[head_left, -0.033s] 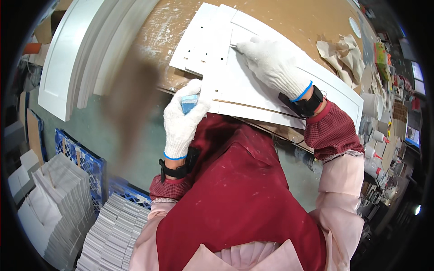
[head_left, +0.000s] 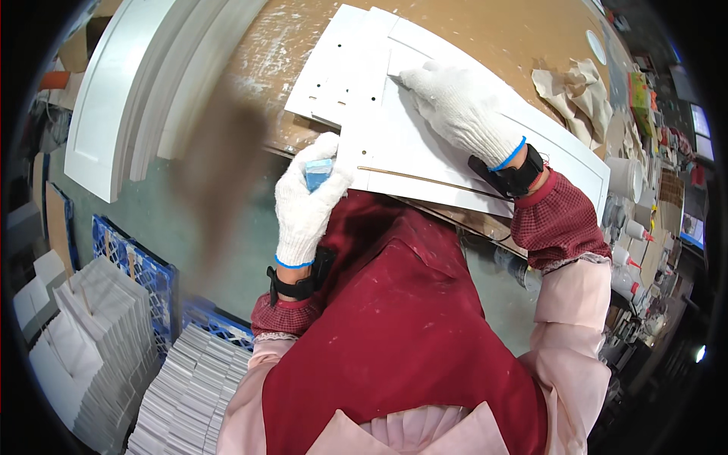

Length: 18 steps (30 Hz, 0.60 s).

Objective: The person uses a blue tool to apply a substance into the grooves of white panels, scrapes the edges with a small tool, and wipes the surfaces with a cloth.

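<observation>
A white panel (head_left: 409, 140) with small holes, a slot and a raised border lies on the workbench. In a white knitted glove, my left hand (head_left: 303, 205) is closed around a small blue block (head_left: 318, 174) beside the panel's near left edge. My right hand (head_left: 459, 106), gloved the same way, rests on the panel with its fingers pressed together. A thin grey tip (head_left: 395, 79) pokes out from its fingertips near the raised border. The rest of what it grips is hidden.
Curved white panels (head_left: 114, 98) stand at the left. Crumpled brown paper (head_left: 580, 95) lies on the brown workbench (head_left: 493, 30). Stacked white pieces (head_left: 193, 387) and a blue plastic pallet (head_left: 136, 280) sit lower left. Bottles (head_left: 633, 227) line the right. A brown blur covers part of the left.
</observation>
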### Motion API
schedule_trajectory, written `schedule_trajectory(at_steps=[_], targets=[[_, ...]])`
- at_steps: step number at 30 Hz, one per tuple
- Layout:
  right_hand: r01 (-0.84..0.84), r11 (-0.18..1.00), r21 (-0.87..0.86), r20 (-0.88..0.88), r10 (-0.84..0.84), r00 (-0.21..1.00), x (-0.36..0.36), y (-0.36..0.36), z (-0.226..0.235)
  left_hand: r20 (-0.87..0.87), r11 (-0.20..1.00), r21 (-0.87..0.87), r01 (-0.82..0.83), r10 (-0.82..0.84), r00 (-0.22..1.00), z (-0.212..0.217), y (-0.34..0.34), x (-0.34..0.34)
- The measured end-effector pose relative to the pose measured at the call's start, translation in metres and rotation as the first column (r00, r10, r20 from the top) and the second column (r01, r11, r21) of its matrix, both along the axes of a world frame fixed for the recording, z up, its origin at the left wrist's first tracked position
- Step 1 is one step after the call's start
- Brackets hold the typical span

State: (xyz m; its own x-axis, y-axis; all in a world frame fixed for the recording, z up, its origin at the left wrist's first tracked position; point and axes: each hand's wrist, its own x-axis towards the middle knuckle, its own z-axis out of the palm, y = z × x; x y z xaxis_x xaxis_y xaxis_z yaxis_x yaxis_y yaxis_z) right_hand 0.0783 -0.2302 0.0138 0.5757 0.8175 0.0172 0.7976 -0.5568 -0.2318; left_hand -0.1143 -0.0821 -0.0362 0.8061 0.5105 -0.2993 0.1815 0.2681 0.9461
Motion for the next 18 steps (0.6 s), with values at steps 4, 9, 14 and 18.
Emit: schedule_trajectory(at_steps=[4, 9, 14, 18], targets=[[-0.015, 0.998, 0.056, 0.039, 0.012, 0.999, -0.002, 0.001, -0.007, -0.027, 1.000, 0.018, 0.006, -0.005, 1.000, 0.000, 0.000, -0.001], [-0.195, 0.977, 0.083, -0.081, 0.201, 0.976, 0.010, -0.007, 0.001, -0.001, 1.000, -0.004, 0.013, -0.013, 1.000, -0.001, 0.001, -0.001], [-0.136, 0.990, 0.033, 0.049, 0.135, 0.990, 0.008, -0.002, 0.008, 0.007, 1.000, -0.020, 0.010, -0.010, 1.000, -0.001, 0.002, 0.000], [-0.258, 0.965, -0.034, 0.071, 0.260, 0.963, -0.007, -0.007, 0.005, -0.041, 1.000, 0.004, 0.017, -0.017, 0.999, 0.002, 0.002, -0.001]])
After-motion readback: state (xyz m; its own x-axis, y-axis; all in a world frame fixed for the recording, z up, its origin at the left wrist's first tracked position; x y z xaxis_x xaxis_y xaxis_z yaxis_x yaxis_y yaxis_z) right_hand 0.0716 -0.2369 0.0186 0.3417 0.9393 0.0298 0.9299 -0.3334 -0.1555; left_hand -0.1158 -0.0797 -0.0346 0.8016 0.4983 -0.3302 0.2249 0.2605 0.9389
